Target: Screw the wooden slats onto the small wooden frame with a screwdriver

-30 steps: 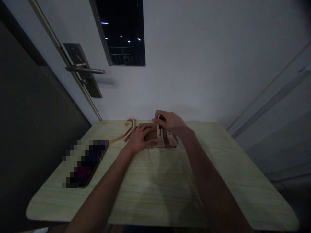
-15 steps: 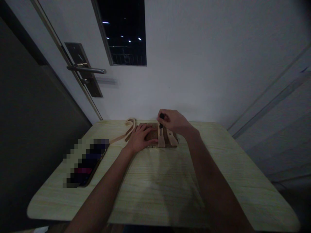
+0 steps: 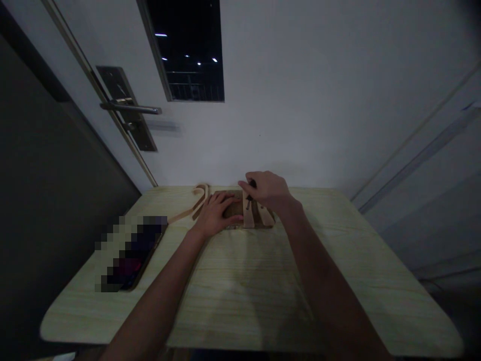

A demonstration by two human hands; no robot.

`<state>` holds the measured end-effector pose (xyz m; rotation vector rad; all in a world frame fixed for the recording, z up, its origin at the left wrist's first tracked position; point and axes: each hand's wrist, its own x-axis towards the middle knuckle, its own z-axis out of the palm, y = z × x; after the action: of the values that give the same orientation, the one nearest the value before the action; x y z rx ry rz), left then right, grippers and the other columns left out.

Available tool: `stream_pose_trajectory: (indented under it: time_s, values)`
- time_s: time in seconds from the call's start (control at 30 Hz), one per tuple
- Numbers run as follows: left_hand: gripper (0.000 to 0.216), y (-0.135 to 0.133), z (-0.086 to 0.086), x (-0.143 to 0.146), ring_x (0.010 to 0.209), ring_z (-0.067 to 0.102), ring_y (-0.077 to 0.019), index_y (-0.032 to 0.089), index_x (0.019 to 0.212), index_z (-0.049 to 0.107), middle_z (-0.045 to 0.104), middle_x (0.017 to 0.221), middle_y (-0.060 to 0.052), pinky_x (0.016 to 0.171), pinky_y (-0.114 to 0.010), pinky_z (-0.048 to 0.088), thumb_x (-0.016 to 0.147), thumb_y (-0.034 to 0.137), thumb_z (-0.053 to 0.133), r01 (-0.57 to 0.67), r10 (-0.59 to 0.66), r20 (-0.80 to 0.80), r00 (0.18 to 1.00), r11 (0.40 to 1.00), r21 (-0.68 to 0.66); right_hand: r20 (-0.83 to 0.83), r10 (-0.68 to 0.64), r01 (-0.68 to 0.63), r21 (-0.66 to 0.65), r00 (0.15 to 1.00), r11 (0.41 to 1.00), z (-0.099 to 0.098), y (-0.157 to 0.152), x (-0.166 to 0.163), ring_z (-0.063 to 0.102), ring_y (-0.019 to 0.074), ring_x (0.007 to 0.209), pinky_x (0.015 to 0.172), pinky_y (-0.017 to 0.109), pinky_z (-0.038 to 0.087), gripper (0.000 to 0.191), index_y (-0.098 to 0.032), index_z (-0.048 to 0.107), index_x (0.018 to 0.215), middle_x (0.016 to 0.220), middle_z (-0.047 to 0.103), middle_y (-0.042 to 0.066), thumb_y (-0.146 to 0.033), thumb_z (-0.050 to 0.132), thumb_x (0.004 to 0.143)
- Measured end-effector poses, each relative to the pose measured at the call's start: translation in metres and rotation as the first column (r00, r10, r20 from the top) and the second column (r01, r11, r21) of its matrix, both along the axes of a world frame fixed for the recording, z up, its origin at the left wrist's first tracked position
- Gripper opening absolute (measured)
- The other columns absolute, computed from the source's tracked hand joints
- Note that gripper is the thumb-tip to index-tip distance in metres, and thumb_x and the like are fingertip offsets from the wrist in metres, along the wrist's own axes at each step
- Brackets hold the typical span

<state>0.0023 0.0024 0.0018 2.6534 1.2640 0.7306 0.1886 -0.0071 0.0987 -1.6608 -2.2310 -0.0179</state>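
My left hand [image 3: 214,214] lies flat with spread fingers on a brown board [image 3: 235,208], touching the edge of a pale strap [image 3: 248,218] that lies across it. My right hand [image 3: 269,188] is closed around a small black-handled tool [image 3: 251,189], perhaps a screwdriver or awl. The tool tilts, and its thin tip meets the strap near a small dark mark. A second pale strap end [image 3: 266,215] with a hole lies at the board's right end. From the left, a long pale strap [image 3: 182,215] curls up beside my left hand.
A phone [image 3: 145,253], partly pixelated, lies on the left of the pale wood-grain table [image 3: 240,291]. Behind the table's far edge rises a white door [image 3: 300,100] with a metal lever handle [image 3: 135,108] and a dark window [image 3: 191,50].
My right hand has turned over the tool, and the handle now leans more to the right and is more covered by fingers. My left hand stays on the board.
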Motion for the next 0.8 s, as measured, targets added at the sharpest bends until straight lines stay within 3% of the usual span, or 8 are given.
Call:
stream_pose_trajectory:
  time_s: [0.13, 0.27, 0.37, 0.57, 0.8]
  values:
    - [0.055, 0.0, -0.001, 0.0, 0.124, 0.039, -0.0284, 0.028, 0.123, 0.055, 0.05, 0.131, -0.006, 0.105, -0.049, 0.031, 0.08, 0.062, 0.054, -0.003, 0.003, 0.004, 1.0, 1.0, -0.002, -0.018, 0.044, -0.044, -0.044, 0.999, 0.998, 0.001, -0.001, -0.002, 0.056, 0.0164, 0.077, 0.058, 0.026, 0.029, 0.028, -0.022, 0.062, 0.093, 0.086, 0.066, 0.005, -0.04, 0.04, 0.092]
    - [0.054, 0.0, 0.0, 0.0, 0.124, 0.039, -0.0287, 0.029, 0.123, 0.055, 0.05, 0.131, -0.006, 0.105, -0.05, 0.03, 0.081, 0.062, 0.054, 0.001, 0.0, 0.005, 1.0, 1.0, -0.003, -0.079, 0.039, -0.046, -0.092, 0.996, 0.995, 0.0, -0.001, -0.001, 0.053, 0.0155, 0.067, 0.057, 0.026, 0.03, 0.039, -0.02, 0.057, 0.091, 0.077, 0.063, 0.005, -0.055, 0.04, 0.089]
    - [0.054, 0.0, 0.0, 0.0, 0.123, 0.039, -0.0291, 0.028, 0.123, 0.056, 0.05, 0.129, -0.006, 0.105, -0.051, 0.03, 0.08, 0.061, 0.055, -0.007, 0.007, 0.008, 1.0, 1.0, -0.004, -0.193, 0.115, -0.141, -0.124, 0.974, 0.982, -0.001, 0.0, 0.003, 0.05, 0.0134, 0.061, 0.055, 0.025, 0.031, 0.044, -0.018, 0.052, 0.098, 0.072, 0.06, 0.003, -0.059, 0.043, 0.086]
    - [0.052, 0.001, -0.001, 0.0, 0.12, 0.041, -0.0283, 0.029, 0.122, 0.056, 0.052, 0.126, -0.005, 0.104, -0.049, 0.033, 0.079, 0.059, 0.058, -0.002, 0.002, 0.029, 1.0, 1.0, -0.007, -0.279, 0.295, -0.335, -0.108, 0.914, 0.936, 0.003, 0.004, 0.016, 0.05, 0.0101, 0.062, 0.058, 0.022, 0.033, 0.02, -0.018, 0.058, 0.091, 0.07, 0.058, -0.001, -0.033, 0.06, 0.078]
    - [0.053, 0.0, 0.0, 0.0, 0.121, 0.041, -0.0277, 0.03, 0.123, 0.055, 0.052, 0.127, -0.005, 0.104, -0.049, 0.032, 0.08, 0.061, 0.055, 0.008, -0.008, 0.023, 1.0, 1.0, -0.003, -0.269, 0.326, -0.359, -0.084, 0.906, 0.93, 0.007, 0.006, 0.022, 0.052, 0.011, 0.07, 0.067, 0.023, 0.036, 0.019, -0.018, 0.065, 0.097, 0.081, 0.064, 0.002, -0.023, 0.056, 0.081]
